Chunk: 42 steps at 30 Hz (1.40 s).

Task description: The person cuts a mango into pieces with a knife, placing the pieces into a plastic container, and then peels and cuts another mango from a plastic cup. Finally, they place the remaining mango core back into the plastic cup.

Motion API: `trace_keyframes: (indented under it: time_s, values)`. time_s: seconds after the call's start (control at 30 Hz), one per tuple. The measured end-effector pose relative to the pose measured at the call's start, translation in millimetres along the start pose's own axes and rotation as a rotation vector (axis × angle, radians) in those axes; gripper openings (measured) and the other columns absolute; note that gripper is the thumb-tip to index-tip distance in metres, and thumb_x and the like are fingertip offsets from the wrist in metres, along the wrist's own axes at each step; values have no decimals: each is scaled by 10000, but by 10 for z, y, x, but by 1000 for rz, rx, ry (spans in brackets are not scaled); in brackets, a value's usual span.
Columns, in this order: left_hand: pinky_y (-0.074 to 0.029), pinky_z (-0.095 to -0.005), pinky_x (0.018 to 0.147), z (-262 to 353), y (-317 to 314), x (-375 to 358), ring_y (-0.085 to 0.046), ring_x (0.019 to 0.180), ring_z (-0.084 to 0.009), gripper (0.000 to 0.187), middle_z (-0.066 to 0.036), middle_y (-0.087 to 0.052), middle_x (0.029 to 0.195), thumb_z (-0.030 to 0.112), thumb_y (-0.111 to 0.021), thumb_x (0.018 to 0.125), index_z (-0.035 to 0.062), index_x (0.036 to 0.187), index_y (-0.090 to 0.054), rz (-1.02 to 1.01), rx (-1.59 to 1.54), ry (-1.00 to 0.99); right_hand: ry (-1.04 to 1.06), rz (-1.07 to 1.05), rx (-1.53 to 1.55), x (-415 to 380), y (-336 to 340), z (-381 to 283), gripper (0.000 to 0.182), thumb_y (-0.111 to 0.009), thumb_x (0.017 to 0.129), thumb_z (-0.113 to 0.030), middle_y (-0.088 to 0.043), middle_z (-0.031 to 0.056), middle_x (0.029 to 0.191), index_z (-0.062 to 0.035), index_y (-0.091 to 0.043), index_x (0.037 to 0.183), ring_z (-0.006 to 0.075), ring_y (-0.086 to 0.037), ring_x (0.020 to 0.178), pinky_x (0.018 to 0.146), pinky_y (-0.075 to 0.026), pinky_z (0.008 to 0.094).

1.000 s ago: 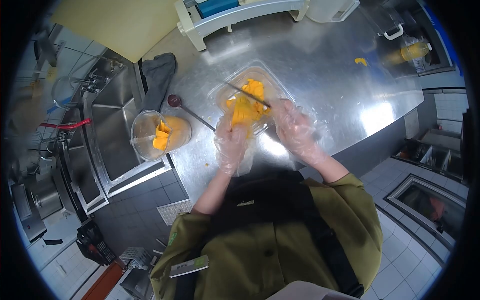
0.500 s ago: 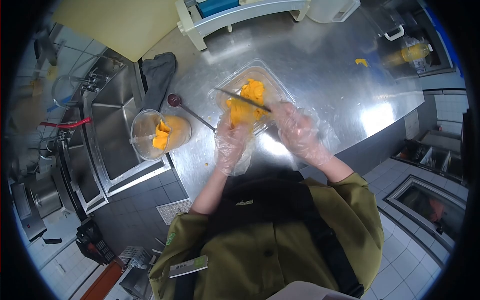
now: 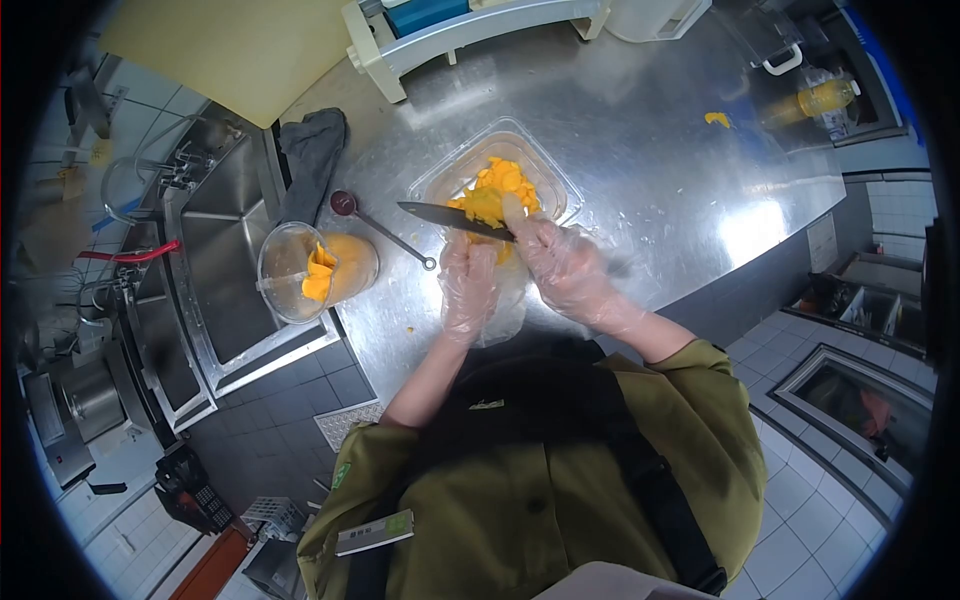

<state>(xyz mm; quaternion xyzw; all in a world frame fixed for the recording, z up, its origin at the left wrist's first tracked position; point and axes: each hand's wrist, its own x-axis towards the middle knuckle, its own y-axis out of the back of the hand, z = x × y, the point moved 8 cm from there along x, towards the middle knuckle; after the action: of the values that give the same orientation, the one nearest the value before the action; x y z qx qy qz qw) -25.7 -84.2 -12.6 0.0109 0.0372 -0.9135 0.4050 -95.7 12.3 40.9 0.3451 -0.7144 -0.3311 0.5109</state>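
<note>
My right hand (image 3: pixel 568 262), in a clear plastic glove, is closed around the handle of a knife (image 3: pixel 447 216). Its dark blade points left, lying against yellow-orange fruit that looks like mango (image 3: pixel 484 207). From below, my gloved left hand (image 3: pixel 468 287) grips that mango, partly hidden behind the blade. Both hands are over the near side of a clear plastic container (image 3: pixel 563 186), in which orange mango pieces (image 3: pixel 511 176) lie heaped. Left of it, a clear pitcher (image 3: pixel 358 270) holds more orange pieces.
A long-handled measuring spoon (image 3: pixel 388 232) lies between pitcher and container. Beyond are a dark grey cloth (image 3: pixel 315 150), a yellow board (image 3: pixel 225 50) and a cream-coloured appliance (image 3: pixel 480 40). A steel sink (image 3: pixel 230 275) adjoins the counter's left; a yellow bottle (image 3: pixel 825 98) lies far right.
My right hand has moved left and slightly down with the knife. The blade now lies lower, across the mango by my left hand.
</note>
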Motion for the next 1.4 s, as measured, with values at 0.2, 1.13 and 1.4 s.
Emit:
trace_keyframes:
  time_s: [0.2, 1.13, 1.4]
  values:
    - [-414, -268, 757, -264, 119, -64, -514, 848, -145, 251, -63, -553, 948, 34, -406, 811, -7, 1029, -523, 69, 162, 39, -59, -142, -320, 85, -163, 19, 504, -571, 708, -2, -577, 107, 892, -16, -469, 1202, 175, -552, 552, 440, -449, 266]
    - [-446, -277, 599, 354, 223, 303, -553, 657, -143, 167, -77, -607, 730, 112, -553, 782, -21, 862, -615, -89, 240, 86, -751, -509, 457, -108, -137, 1080, 301, -461, 901, -251, -521, 69, 645, 13, -597, 857, 135, -472, 551, 548, -404, 291]
    - [-479, -263, 664, 1202, 1733, -100, -577, 722, -139, 194, -67, -598, 801, 24, -475, 762, -3, 928, -571, 313, 264, -129, -705, -361, 437, -15, 29, 1074, 238, -487, 888, -206, -505, 40, 642, -5, -610, 855, 100, -440, 564, 514, -369, 262]
